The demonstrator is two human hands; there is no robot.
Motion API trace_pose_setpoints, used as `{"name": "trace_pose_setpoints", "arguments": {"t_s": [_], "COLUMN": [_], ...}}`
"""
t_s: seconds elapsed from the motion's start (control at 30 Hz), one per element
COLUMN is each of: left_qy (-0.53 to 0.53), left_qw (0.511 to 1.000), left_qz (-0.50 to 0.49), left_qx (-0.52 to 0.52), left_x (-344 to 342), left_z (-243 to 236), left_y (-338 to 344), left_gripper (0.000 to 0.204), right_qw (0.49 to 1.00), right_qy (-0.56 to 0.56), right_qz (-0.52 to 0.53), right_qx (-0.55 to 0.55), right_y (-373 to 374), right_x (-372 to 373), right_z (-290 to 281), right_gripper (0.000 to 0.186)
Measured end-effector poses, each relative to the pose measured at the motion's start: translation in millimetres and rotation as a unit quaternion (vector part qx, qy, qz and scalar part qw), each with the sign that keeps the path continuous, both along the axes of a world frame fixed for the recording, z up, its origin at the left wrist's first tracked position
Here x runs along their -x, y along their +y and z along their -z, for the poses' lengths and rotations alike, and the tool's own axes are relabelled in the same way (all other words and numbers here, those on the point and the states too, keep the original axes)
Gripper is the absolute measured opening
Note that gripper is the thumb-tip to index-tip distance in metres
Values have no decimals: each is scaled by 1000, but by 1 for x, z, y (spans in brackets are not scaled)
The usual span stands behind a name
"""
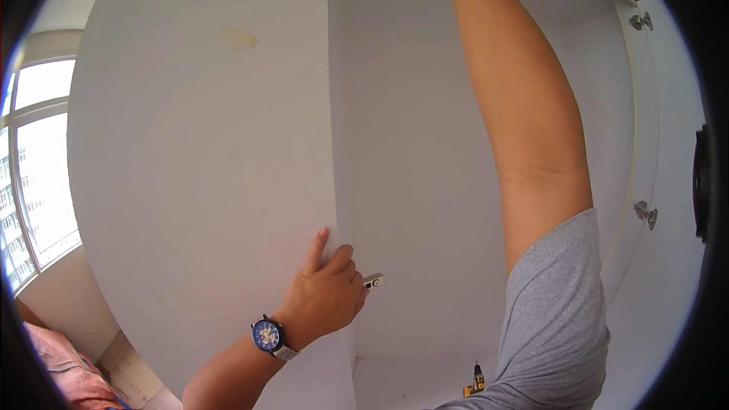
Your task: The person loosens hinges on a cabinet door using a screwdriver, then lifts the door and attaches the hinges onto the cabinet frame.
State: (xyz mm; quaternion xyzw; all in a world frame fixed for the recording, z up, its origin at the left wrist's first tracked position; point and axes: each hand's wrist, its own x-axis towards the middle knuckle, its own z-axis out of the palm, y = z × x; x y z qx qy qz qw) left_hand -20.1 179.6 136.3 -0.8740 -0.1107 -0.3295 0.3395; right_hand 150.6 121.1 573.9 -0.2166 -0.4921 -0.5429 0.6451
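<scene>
My left hand (326, 292) is at the free edge of a large white cabinet door (205, 159). One finger lies straight up along the door's face, while the others curl round its edge. A small metal hinge (373, 281) sticks out past the curled fingers; whether they touch it I cannot tell. A watch with a dark blue dial (267, 334) sits on my left wrist. My right arm (528, 106), in a grey short sleeve, stretches up in front of the cabinet interior (410, 144). Its hand lies beyond the upper edge of the picture.
A yellow and black power drill (474, 383) stands low in the cabinet. On the right, another white door (668, 167) hangs open on metal hinges (645, 214). At the left are a window (49, 175), reddish cloth (72, 368) and a cardboard box (133, 372).
</scene>
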Motion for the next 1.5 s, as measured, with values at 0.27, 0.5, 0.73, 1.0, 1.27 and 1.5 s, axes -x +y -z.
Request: {"name": "trace_pose_setpoints", "arguments": {"t_s": [0.27, 0.5, 0.73, 1.0, 1.27, 1.5], "left_qy": [24, 12, 32, 49, 49, 53], "left_qw": [1000, 1000, 999, 999, 999, 998], "left_qz": [-4, 23, 5, -1, 1, -4], "left_qx": [7, 11, -6, -9, -7, -18], "left_x": [0, 1, 0, 1, 1, 3], "left_z": [1, 0, 2, 2, 2, 2], "left_y": [1, 2, 7, 7, 8, 10], "left_gripper": [26, 22, 26, 26, 25, 24], "right_qw": [1000, 975, 973, 971, 962, 992], "right_qy": [-16, -16, -43, -46, -113, -54], "right_qz": [5, -165, -172, -161, -131, 86], "right_qx": [24, 148, 146, 171, 213, 75], "right_y": [12, 0, 2, -4, -10, 8], "right_x": [-3, 13, 13, 10, 21, -2], "right_z": [-17, -8, -15, -28, -25, -66], "right_gripper": [53, 47, 47, 52, 42, 16]}}
